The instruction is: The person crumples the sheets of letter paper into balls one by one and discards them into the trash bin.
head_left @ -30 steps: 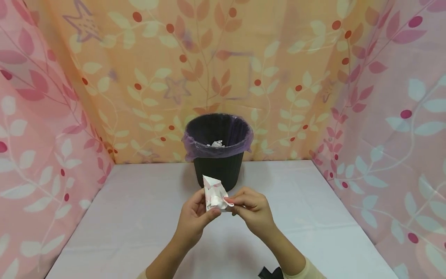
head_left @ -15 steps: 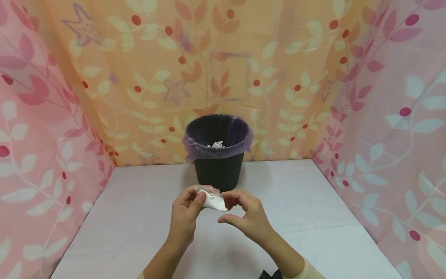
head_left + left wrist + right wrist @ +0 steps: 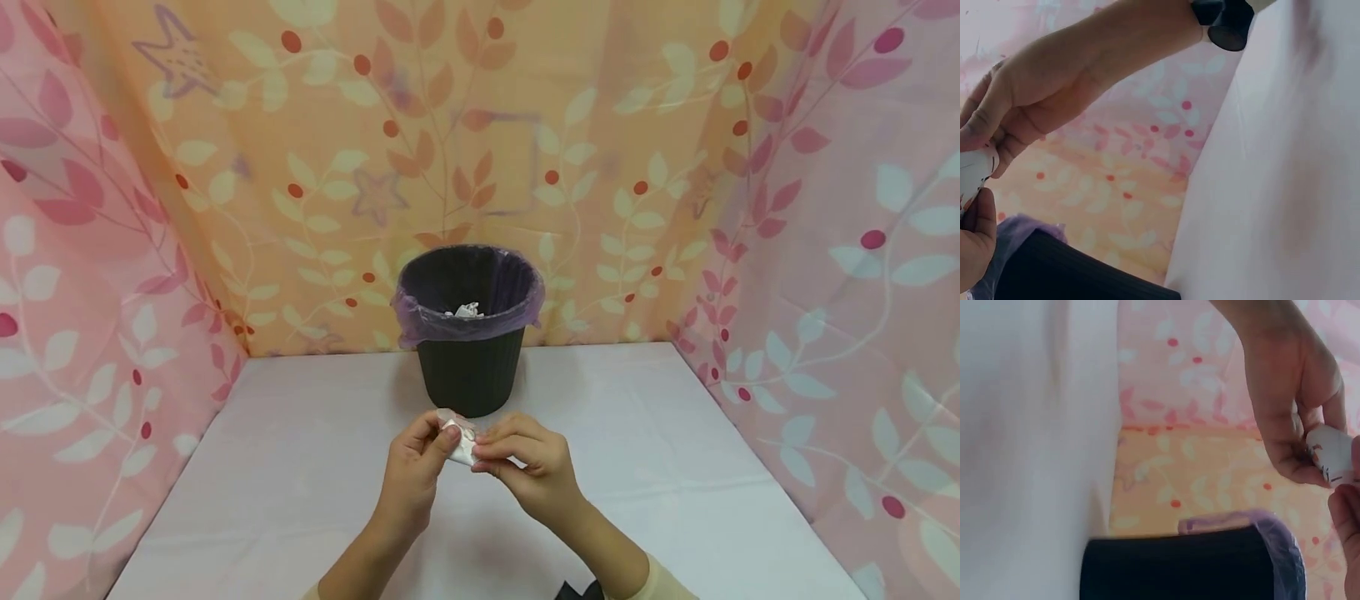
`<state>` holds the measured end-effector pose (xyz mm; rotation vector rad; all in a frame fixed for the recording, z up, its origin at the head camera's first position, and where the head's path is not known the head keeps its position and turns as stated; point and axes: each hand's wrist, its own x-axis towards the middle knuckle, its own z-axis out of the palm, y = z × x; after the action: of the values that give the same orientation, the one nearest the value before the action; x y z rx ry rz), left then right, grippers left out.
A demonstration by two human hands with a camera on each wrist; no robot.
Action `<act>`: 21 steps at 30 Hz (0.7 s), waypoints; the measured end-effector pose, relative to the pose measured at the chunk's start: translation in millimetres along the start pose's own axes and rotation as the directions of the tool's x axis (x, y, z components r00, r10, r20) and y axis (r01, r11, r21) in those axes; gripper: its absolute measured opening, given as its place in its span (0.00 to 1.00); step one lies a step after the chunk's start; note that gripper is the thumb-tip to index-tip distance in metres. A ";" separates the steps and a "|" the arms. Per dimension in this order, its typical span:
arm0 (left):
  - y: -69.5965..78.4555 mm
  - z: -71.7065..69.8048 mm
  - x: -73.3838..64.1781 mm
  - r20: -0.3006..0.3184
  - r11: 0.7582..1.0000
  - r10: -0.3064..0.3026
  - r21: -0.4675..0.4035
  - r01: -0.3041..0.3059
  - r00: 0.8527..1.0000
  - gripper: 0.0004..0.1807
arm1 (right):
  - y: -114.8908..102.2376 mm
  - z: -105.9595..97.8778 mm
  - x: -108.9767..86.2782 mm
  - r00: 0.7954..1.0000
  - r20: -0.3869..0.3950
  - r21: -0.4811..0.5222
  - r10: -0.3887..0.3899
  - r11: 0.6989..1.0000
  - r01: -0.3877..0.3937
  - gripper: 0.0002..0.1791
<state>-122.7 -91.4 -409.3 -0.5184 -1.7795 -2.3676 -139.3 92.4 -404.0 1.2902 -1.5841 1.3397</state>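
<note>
A small folded piece of white paper (image 3: 463, 447) with faint pink marks is held between both hands, above the table in front of the bin. My left hand (image 3: 410, 473) pinches its left side, thumb on top. At its right end, my right hand (image 3: 534, 463) pinches the edge between thumb and fingers. In the left wrist view, the paper (image 3: 974, 175) is partly cut off by the frame, with dark printed marks on it. The right wrist view shows the paper (image 3: 1333, 456) between the left hand (image 3: 1291, 394) and the right fingertips (image 3: 1341, 503).
Behind the hands stands a black bin (image 3: 471, 375) lined with a purple bag (image 3: 468, 327); crumpled white paper (image 3: 468, 310) lies inside. A white cloth covers the table (image 3: 300, 467). Patterned curtains (image 3: 322, 167) enclose the back and sides. A black strap-like piece (image 3: 581, 591) shows by the right forearm.
The paper was turned and folded smaller. My right hand came off it half a second ago with thumb and fingers spread, and now pinches its right end again. The bin has not moved.
</note>
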 end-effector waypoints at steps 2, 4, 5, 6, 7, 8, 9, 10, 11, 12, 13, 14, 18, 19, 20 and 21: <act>-1.2 0.5 0.3 0.011 0.999 0.032 0.022 -0.033 0.999 0.09 | -0.9 -0.2 -2.5 0.995 -0.009 0.072 0.098 0.993 -0.097 0.15; -0.9 -0.6 1.0 0.028 0.998 0.038 0.056 -0.039 0.999 0.09 | -3.3 -1.7 -3.3 0.976 -0.007 0.122 0.216 0.969 -0.213 0.14; 0.2 -1.9 1.6 0.043 0.997 0.031 0.074 -0.034 0.999 0.11 | -4.9 -2.9 -3.1 0.962 -0.007 0.132 0.274 0.954 -0.271 0.13; 1.6 -3.5 2.0 0.070 0.996 0.025 0.079 -0.031 0.997 0.14 | -6.8 -4.5 -2.4 0.942 -0.007 0.148 0.335 0.932 -0.331 0.12; 3.1 -4.9 2.4 0.102 0.996 0.017 0.081 -0.026 0.995 0.17 | -9.0 -7.2 -1.2 0.920 -0.005 0.164 0.393 0.908 -0.387 0.11; 4.1 -6.6 2.7 0.139 0.995 0.023 0.093 -0.036 0.990 0.21 | -10.9 -10.3 0.0 0.896 0.001 0.185 0.444 0.880 -0.437 0.10; 5.0 -8.2 3.0 0.177 0.992 0.040 0.110 -0.060 0.983 0.24 | -12.8 -13.6 1.6 0.872 0.011 0.209 0.489 0.852 -0.480 0.09; 5.8 -9.5 3.1 0.214 0.988 0.064 0.121 -0.091 0.975 0.26 | -14.5 -17.1 3.0 0.847 0.028 0.239 0.532 0.819 -0.522 0.09; 6.2 -9.9 2.9 0.236 0.984 0.091 0.129 -0.124 0.967 0.28 | -15.8 -20.6 4.2 0.822 0.047 0.269 0.567 0.785 -0.557 0.08; 6.0 -10.2 2.5 0.260 0.978 0.124 0.131 -0.162 0.958 0.27 | -17.1 -24.1 5.8 0.797 0.073 0.302 0.599 0.749 -0.590 0.09; 5.4 -10.0 2.1 0.271 0.969 0.158 0.144 -0.202 0.950 0.26 | -17.5 -27.2 7.0 0.770 0.102 0.330 0.630 0.709 -0.624 0.10; 4.6 -9.8 1.9 0.276 0.958 0.187 0.160 -0.237 0.943 0.23 | -17.5 -29.7 8.0 0.742 0.134 0.352 0.657 0.668 -0.655 0.11; 2.0 -8.9 1.6 0.304 0.958 0.213 0.124 -0.260 0.929 0.21 | -14.1 -35.4 11.1 0.637 0.234 0.387 0.734 0.531 -0.754 0.19; 1.3 -8.9 1.6 0.307 0.961 0.207 0.113 -0.251 0.929 0.21 | -12.4 -35.7 11.3 0.618 0.249 0.390 0.746 0.507 -0.769 0.20; 0.7 -9.0 1.7 0.309 0.965 0.197 0.104 -0.239 0.930 0.20 | -11.0 -35.7 11.3 0.609 0.260 0.391 0.750 0.495 -0.776 0.21; 0.2 -9.1 1.6 0.310 0.969 0.187 0.097 -0.227 0.932 0.20 | -9.7 -35.2 10.8 0.604 0.265 0.393 0.752 0.488 -0.780 0.21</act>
<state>-125.9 -99.9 -410.7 -1.0384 -1.8727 -2.0999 -136.3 124.0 -382.9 0.8397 -2.0762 2.4038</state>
